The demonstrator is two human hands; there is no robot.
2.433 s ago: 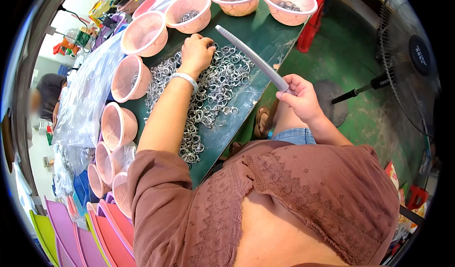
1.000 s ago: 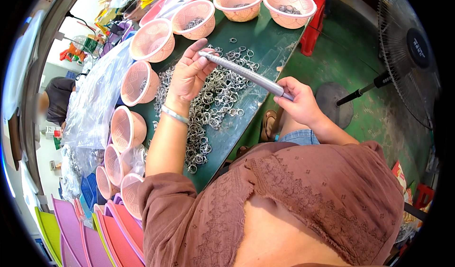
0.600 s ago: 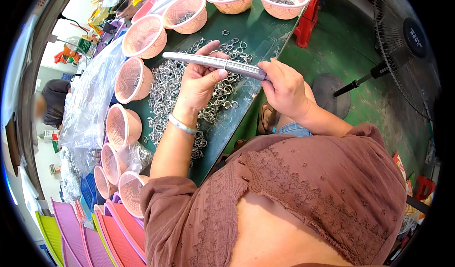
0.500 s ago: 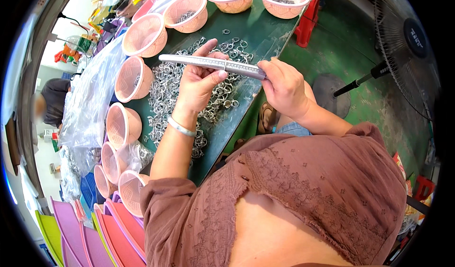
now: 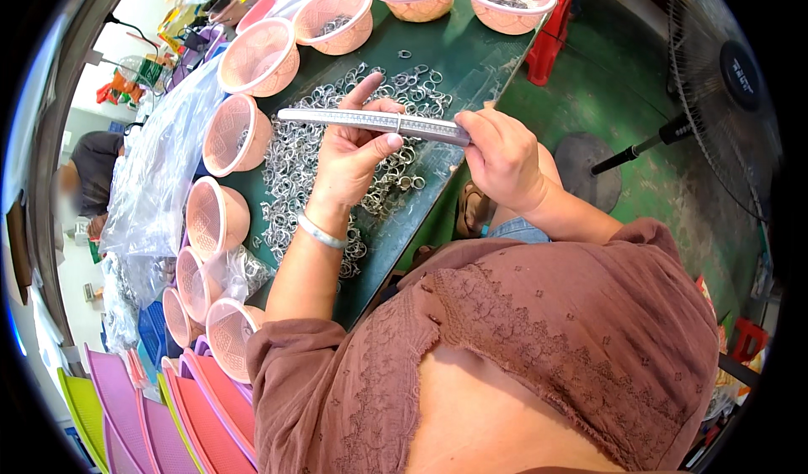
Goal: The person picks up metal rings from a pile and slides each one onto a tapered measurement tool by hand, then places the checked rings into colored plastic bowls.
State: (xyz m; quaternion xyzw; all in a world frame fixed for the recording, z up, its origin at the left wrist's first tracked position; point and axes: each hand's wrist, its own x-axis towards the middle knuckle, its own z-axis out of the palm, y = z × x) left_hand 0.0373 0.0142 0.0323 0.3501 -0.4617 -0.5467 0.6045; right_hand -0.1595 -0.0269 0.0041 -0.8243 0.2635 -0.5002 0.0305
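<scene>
A silvery ring mandrel (image 5: 341,117) with fine scale marks lies almost level above the table, its tapered end to the left. My right hand (image 5: 507,161) is closed round its thick end. A thin ring (image 5: 399,123) encircles the rod around its middle. At that ring, my left hand (image 5: 349,156) pinches with the thumb below the rod, while the index finger points up and away. Part of the left fingers is hidden behind the mandrel. Beneath both hands, a broad pile of loose silvery rings (image 5: 295,167) covers part of the green table (image 5: 488,74).
Several pink bowls curve round the table's far and left edges; one bowl (image 5: 507,2) at the far right holds rings. Clear plastic bags (image 5: 160,171) lie left of them. Colourful plastic trays (image 5: 139,407) stand lower left. A standing fan (image 5: 732,78) and red stool (image 5: 547,45) are right.
The mandrel has tilted slightly, its thick end a little lower and its tapered end shifted left. Both hands keep their holds. At far left, another person's arm has shifted.
</scene>
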